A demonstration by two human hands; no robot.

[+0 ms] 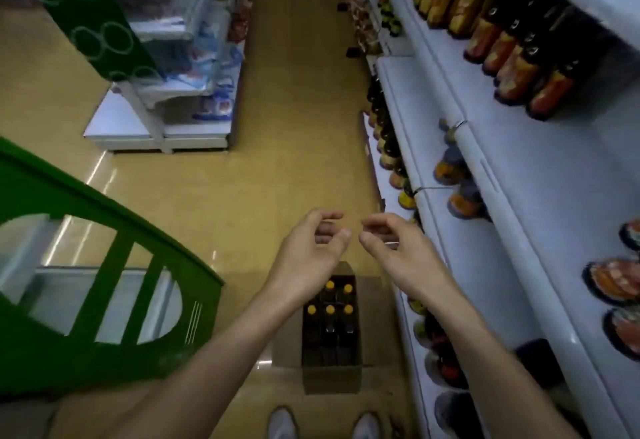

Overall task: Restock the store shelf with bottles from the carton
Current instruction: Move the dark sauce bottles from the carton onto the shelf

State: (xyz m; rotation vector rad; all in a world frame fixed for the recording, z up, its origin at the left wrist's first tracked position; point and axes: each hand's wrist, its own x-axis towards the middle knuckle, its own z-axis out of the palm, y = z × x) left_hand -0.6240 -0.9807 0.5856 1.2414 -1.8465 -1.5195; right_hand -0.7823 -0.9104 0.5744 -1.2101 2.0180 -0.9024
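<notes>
Both hands, left hand (308, 251) and right hand (398, 251), hover loosely curled and empty above the carton (330, 374); its bottles (329, 321) look heavy, likely slippery, best gripped at the neck.

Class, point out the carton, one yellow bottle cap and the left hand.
carton (330, 381), head view, near flap.
yellow cap (330, 309), head view, its top.
left hand (308, 258), head view, its middle.

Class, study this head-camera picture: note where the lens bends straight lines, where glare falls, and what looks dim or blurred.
Head view: the wide-angle lens bows the shelf edges and green stand; head view: pale glare streaks cross the floor at left; head view: dim light, shelf bottles soft, yellow caps in the carton clearer.
</notes>
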